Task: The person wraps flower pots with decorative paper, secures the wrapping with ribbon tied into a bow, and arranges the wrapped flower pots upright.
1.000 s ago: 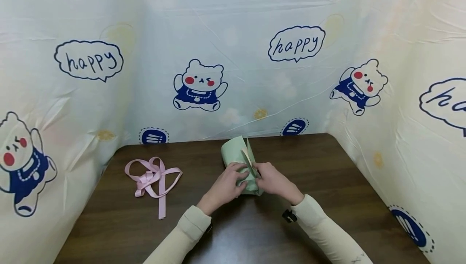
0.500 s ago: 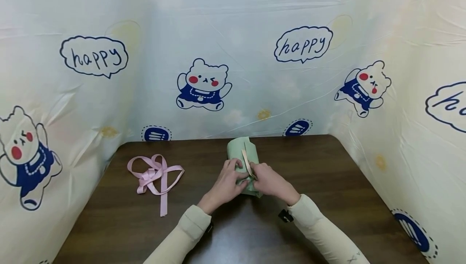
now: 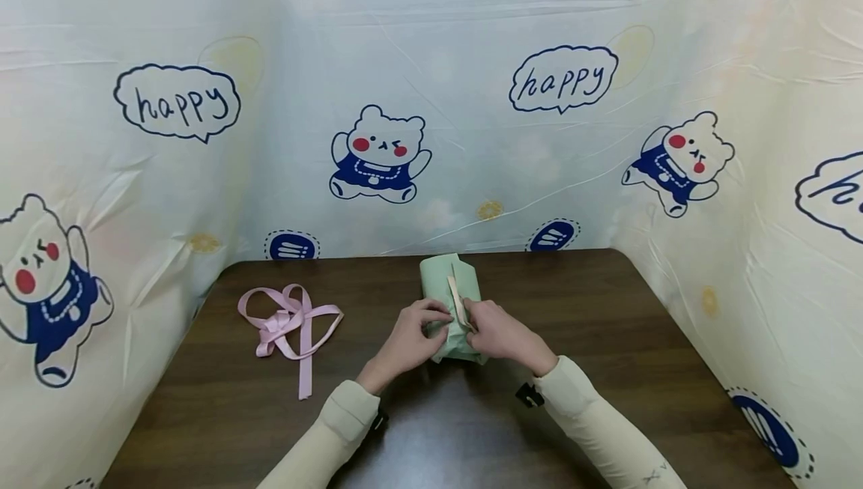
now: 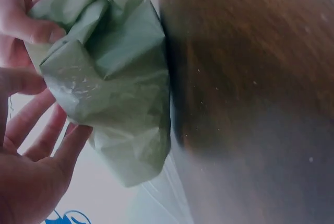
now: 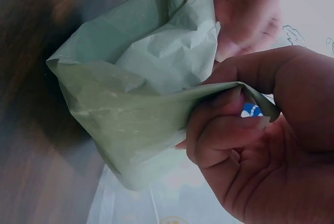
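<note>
A parcel wrapped in pale green paper (image 3: 438, 277) lies on the brown table, with loose folds at its near end. My right hand (image 3: 502, 332) pinches a raised flap of the wrapping paper (image 5: 156, 106) between thumb and curled fingers. The flap's cream underside (image 3: 455, 296) shows along the top. On the parcel's left side is my left hand (image 3: 413, 335), its fingertips at the paper. In the left wrist view the fingers (image 4: 47, 135) of that hand are spread, and they touch the crumpled green end. Whatever the paper encloses is hidden.
A tangled pink ribbon (image 3: 283, 328) lies to the left on the dark wooden table (image 3: 593, 309), one tail stretching toward the near edge. A pale printed curtain (image 3: 472, 152) hangs along the back and both sides of the table.
The parcel and the pinched flap have turned slightly and shifted a little right in the head view. My left hand has eased back left from the flap; my right hand still holds it.
</note>
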Action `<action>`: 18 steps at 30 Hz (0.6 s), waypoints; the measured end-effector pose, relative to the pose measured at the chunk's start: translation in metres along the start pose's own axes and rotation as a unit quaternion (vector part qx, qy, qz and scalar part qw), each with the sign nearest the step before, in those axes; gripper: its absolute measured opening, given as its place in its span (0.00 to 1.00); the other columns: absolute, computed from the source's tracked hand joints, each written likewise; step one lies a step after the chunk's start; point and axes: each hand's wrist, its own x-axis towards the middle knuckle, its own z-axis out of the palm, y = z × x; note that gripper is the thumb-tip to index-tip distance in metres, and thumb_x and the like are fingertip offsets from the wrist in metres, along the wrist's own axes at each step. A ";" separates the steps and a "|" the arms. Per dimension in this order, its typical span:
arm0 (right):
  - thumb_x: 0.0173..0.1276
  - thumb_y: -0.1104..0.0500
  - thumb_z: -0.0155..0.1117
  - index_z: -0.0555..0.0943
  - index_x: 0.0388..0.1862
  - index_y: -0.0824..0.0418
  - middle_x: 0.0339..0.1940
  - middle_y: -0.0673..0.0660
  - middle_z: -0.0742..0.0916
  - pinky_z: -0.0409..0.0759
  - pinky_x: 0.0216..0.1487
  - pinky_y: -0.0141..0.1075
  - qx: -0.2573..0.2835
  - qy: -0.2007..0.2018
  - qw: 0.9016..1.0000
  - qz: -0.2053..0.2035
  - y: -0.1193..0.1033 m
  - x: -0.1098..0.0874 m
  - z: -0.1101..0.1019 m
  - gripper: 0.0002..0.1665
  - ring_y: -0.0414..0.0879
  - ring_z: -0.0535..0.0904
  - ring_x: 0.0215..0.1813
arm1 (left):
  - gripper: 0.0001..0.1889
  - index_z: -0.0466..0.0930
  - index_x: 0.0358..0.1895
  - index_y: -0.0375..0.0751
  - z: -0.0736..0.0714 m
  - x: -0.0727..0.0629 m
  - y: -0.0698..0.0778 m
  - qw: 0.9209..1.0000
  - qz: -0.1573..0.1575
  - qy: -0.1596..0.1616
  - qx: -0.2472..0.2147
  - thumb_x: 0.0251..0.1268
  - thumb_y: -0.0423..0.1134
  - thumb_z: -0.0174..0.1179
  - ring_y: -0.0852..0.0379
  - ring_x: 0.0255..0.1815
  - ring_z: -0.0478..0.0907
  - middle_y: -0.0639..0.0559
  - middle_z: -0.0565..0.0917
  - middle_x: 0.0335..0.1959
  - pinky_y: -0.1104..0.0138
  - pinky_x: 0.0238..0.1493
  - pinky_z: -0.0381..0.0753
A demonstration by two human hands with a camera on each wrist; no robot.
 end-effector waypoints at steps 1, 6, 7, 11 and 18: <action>0.63 0.73 0.57 0.74 0.58 0.67 0.14 0.47 0.69 0.63 0.18 0.32 -0.004 0.001 1.000 -0.003 0.000 0.000 0.001 0.23 0.39 0.65 0.14 | 0.08 0.90 0.47 0.40 -0.001 0.000 -0.001 1.000 0.003 -0.004 -0.009 0.69 0.32 0.64 0.52 0.53 0.79 0.52 0.83 0.52 0.56 0.50 0.83; 0.63 0.72 0.58 0.74 0.56 0.66 0.13 0.46 0.69 0.64 0.17 0.31 -0.020 0.004 1.000 -0.019 0.000 0.001 0.004 0.21 0.39 0.65 0.14 | 0.08 0.89 0.46 0.41 -0.004 -0.001 -0.007 0.999 0.006 -0.011 -0.049 0.68 0.31 0.67 0.49 0.54 0.82 0.50 0.83 0.52 0.50 0.57 0.82; 0.63 0.71 0.58 0.74 0.55 0.66 0.13 0.46 0.69 0.63 0.17 0.31 -0.025 0.006 0.999 -0.020 0.000 0.001 0.004 0.20 0.38 0.65 0.14 | 0.08 0.89 0.47 0.41 -0.004 -0.002 -0.009 0.998 0.003 -0.009 -0.059 0.68 0.32 0.67 0.49 0.54 0.82 0.50 0.83 0.51 0.50 0.58 0.82; 0.64 0.70 0.61 0.74 0.57 0.68 0.11 0.45 0.67 0.62 0.16 0.30 -0.030 0.006 0.999 -0.029 -0.001 0.001 0.004 0.22 0.38 0.63 0.12 | 0.08 0.89 0.46 0.44 -0.005 -0.003 -0.013 0.996 -0.018 0.003 -0.090 0.66 0.32 0.68 0.47 0.51 0.84 0.49 0.83 0.51 0.50 0.55 0.84; 0.79 0.58 0.52 0.61 0.75 0.75 0.23 0.50 0.82 0.81 0.27 0.37 0.085 -0.085 0.992 -0.034 0.002 0.002 -0.012 0.33 0.44 0.80 0.21 | 0.07 0.90 0.45 0.43 -0.008 -0.003 -0.014 0.995 -0.039 0.002 -0.097 0.66 0.33 0.69 0.49 0.49 0.84 0.49 0.83 0.50 0.58 0.51 0.86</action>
